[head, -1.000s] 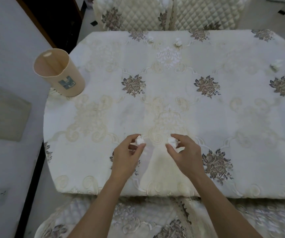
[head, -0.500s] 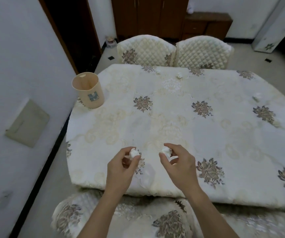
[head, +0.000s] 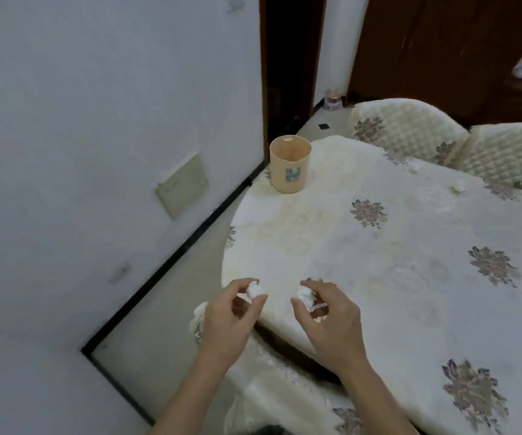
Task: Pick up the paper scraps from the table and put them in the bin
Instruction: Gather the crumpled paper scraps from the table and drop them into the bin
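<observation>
- A white paper scrap (head: 255,290) is pinched between thumb and fingertips of the left hand (head: 231,321), other fingers curled loosely.
- A second paper scrap (head: 305,294) is pinched the same way by the right hand (head: 331,321).
- Both hands are held over the table (head: 379,262) edge nearest the camera, well apart from the bin (head: 290,164).
- The bin, a beige open tub with a blue label, is stood upright on the table's far left corner, next to the wall (head: 96,120).
- Another loose scrap (head: 459,185) is seen on the tablecloth to the right of the bin, near the quilted chairs (head: 410,127).
- The inside of the bin is only partly seen; contents cannot be told.
</observation>
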